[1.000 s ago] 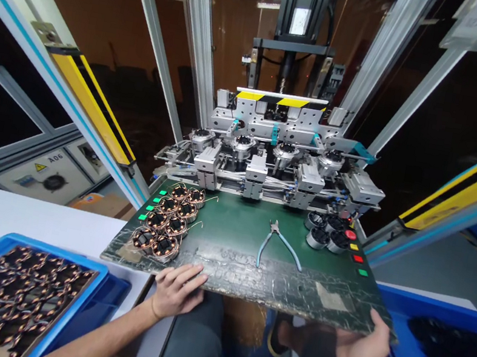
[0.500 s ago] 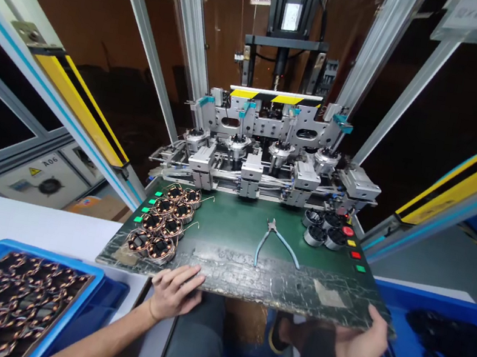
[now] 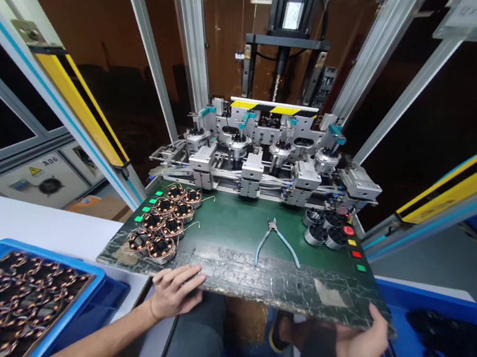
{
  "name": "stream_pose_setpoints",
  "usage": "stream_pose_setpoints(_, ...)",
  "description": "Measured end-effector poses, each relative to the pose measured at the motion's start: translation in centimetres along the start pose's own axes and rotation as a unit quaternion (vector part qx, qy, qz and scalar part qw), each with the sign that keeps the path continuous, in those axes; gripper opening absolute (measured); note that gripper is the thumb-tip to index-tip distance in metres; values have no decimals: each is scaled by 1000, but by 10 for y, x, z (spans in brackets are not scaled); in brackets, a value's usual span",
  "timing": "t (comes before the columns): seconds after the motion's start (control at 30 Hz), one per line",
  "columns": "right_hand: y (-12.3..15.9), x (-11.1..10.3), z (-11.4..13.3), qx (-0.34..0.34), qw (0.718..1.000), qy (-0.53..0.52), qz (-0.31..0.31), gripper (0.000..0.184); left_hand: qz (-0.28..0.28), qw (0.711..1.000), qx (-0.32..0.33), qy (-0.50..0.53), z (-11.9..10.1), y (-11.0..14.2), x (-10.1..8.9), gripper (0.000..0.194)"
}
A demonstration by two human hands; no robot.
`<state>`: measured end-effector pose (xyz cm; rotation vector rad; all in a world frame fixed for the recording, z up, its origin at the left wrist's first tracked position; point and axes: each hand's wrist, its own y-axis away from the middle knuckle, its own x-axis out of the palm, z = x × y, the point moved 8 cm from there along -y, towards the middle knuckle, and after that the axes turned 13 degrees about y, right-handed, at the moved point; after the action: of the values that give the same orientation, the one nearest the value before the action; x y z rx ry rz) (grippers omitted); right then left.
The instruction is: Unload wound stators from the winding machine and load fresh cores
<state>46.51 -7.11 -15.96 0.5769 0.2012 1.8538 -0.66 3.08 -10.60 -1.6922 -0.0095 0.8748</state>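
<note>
My left hand (image 3: 175, 293) rests at the front edge of the green worktop (image 3: 233, 233), its fingers laid over the rim with nothing held. At the front right corner, my right hand (image 3: 363, 345) grips the worktop's edge, thumb on top and fingers underneath, partly hidden. Diagonal cutters with light blue handles (image 3: 280, 244) lie spread on the worktop between the hands. Several copper-wound stators (image 3: 162, 247) stand in two columns at the left, nearest my left hand. A cluster of metal rings with dark inner parts (image 3: 315, 235) sits at the right.
Behind the worktop stands a machine with several fixtures (image 3: 238, 144) below a striped yellow-black bar (image 3: 273, 108). Coloured buttons (image 3: 357, 255) line the right edge. A blue tray (image 3: 96, 276) of wound stators is at left, a blue bin (image 3: 402, 299) of black rings at right. Yellow posts (image 3: 89, 109) flank the opening.
The machine's upper plate, with its striped bar and teal clamps, has come down a little towards the fixtures. Both hands and the parts on the worktop stay where they were.
</note>
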Motion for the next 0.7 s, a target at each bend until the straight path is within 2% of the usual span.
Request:
stream_pose_setpoints(0.2,-2,-1,-1,-3,1000,4,10,42,5,1000,0,-7,1,3,1,74)
stream_pose_setpoints(0.47,-7,-3,-2,-20,1000,-3,14,40,-6,1000,1,5,-2,-4,-2,56)
stream_pose_setpoints(0.7,-9,-2,-4,-22,999,-1,24,44,0,1000,-4,-1,-2,-4,-1,71)
